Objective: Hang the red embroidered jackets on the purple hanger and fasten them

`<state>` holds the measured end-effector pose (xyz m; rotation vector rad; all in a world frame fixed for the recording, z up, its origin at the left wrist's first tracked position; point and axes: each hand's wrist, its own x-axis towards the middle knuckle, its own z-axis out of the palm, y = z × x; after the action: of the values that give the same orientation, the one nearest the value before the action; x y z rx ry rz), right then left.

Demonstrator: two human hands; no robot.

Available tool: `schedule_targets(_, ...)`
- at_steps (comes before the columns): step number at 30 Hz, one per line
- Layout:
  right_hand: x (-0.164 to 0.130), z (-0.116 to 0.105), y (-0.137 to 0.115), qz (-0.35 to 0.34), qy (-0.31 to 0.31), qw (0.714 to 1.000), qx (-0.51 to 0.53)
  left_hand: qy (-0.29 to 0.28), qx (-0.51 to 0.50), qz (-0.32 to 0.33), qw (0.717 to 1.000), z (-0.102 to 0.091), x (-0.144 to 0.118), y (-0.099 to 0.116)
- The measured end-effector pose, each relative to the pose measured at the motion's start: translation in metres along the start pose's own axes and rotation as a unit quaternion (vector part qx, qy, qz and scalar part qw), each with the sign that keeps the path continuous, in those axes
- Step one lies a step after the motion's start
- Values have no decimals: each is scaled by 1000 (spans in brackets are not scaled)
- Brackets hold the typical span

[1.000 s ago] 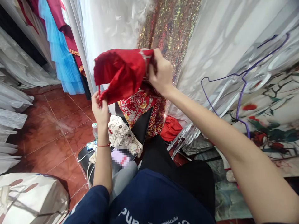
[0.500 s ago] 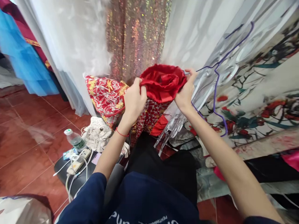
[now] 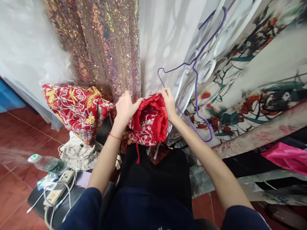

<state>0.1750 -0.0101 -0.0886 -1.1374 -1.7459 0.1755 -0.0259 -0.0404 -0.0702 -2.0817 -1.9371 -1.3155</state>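
Observation:
A red satin garment (image 3: 150, 120) with silver and gold embroidery hangs bunched between both my hands at the middle of the view. My left hand (image 3: 125, 108) grips its left edge and wears a thin red thread at the wrist. My right hand (image 3: 168, 99) pinches the right edge of the same cloth. A red drawstring (image 3: 137, 153) dangles from the bundle over my black lap. More of the embroidered red fabric (image 3: 76, 108) lies draped to the left.
A purple wire hanger (image 3: 195, 83) hangs just right of my right hand against floral cloth (image 3: 251, 102). Sequined fabric (image 3: 100, 48) and white gowns hang behind. A water bottle (image 3: 46, 163), power strip (image 3: 57, 191) and white bag (image 3: 76, 153) sit on a black stool at lower left.
My hands have lowered and drawn closer together, bunching the red garment so its embroidered side shows. The view has swung to the right.

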Motion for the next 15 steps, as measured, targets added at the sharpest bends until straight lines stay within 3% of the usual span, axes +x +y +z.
schedule_targets(2,-7,-1,-2,-16,-21,1000,-10,-73,44,-27,996,13,8,-1)
schedule_targets(4,-14,-2,-3,-24,-33,999,1,-103,27,-17,994,18,6,4)
schedule_targets(7,-15,-2,0,27,-7,998,63,-147,-35,21,988,16,-8,17)
schedule_targets(10,-8,-1,8,56,13,991,124,-200,27,8,979,15,-18,22)
schedule_targets(13,-4,-5,12,8,-47,991,125,-188,104,-66,974,21,-13,17)
schedule_targets(15,-11,-11,8,-25,-76,995,62,-158,120,-92,976,26,-5,13)
